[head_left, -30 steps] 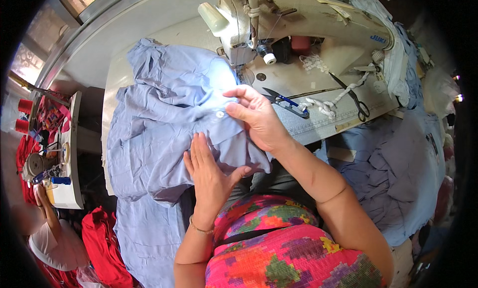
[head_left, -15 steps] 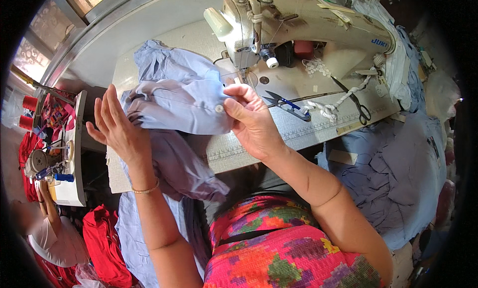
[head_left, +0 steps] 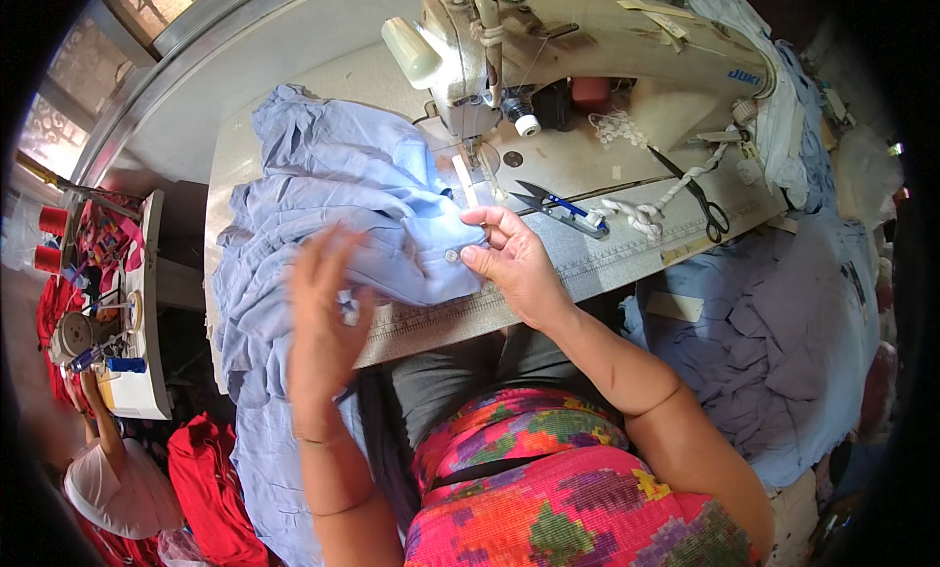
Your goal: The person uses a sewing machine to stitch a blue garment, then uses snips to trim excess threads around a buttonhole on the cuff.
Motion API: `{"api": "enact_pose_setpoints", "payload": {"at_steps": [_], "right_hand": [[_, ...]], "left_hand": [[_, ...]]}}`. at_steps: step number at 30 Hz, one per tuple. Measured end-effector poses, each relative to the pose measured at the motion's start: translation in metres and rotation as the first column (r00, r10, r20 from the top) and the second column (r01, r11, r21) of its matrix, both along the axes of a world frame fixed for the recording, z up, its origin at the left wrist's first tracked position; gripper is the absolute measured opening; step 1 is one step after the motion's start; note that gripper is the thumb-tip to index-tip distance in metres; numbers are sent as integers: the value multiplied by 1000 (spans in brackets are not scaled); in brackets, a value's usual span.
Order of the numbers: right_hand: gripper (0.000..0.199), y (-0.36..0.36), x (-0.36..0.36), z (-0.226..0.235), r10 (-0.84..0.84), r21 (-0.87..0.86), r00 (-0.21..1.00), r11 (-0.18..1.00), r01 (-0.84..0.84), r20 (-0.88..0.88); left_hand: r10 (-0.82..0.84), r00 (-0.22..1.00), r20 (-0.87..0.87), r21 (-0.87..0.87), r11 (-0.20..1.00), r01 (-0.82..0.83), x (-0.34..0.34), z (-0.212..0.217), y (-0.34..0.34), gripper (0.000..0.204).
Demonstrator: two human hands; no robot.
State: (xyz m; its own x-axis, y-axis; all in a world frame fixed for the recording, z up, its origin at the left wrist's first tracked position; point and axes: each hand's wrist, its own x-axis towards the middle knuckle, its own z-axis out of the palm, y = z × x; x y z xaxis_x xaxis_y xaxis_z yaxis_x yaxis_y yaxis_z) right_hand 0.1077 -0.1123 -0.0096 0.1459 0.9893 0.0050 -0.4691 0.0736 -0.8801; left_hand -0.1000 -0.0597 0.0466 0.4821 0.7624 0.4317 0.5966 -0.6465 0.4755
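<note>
A light blue garment lies bunched on the sewing table, its folds hanging over the near left edge. My right hand pinches the garment's right edge between thumb and fingers, beside a small white button on the cloth. My left hand, blurred by motion, is raised over the near left part of the garment with its fingers stretched out and the thumb apart. Just beyond the pinched edge stand the needle and presser foot of a sewing machine.
Thread snips, a twisted white cord and black scissors lie right of my right hand. Small white buttons sit under the machine arm. More blue garments are heaped at right. A co-worker sits at lower left near red cloth.
My left hand has swung right and toward me. The garment now spreads farther left and over the table edge. My right hand has shifted slightly right and nearer with the pinched edge.
</note>
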Motion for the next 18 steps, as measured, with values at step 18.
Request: {"api": "enact_pose_setpoints", "payload": {"at_steps": [18], "right_hand": [[29,-3,-5,-6,5,146,969,988,-42,246]], "left_hand": [[-4,911,412,-403,896,186,53,-47,-12,6]]}}
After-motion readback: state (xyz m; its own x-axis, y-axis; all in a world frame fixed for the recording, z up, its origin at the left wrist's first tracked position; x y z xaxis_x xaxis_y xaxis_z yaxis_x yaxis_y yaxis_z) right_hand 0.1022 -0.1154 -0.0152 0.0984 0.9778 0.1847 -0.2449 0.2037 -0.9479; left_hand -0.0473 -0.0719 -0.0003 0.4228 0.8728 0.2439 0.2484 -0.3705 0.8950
